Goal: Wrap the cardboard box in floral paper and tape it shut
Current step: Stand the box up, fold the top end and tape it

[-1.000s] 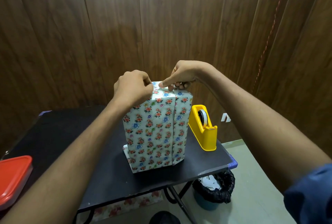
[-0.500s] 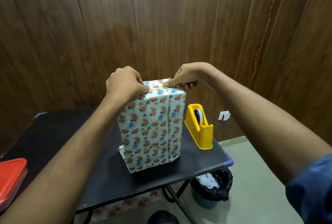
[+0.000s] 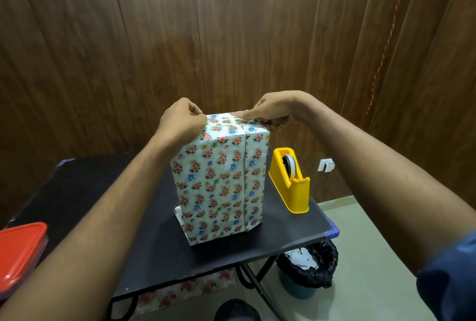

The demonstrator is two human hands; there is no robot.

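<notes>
wrapped box [image 3: 221, 179] upright mid-desk [image 3: 103, 192] | left hand [image 3: 181, 121] grip pinches floral paper at top left edge | right hand [image 3: 270, 112] grip pinches top right edge | tape dispenser [image 3: 289, 184] just right, near desk edge

wood-panel wall [image 3: 231, 37] | greenish floor [image 3: 373, 256] | black folding table [image 3: 77, 192]

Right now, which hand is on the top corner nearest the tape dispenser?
The right hand; it pinches the floral paper at the box's top right, above the yellow tape dispenser. The left hand grips the opposite corner.
</notes>
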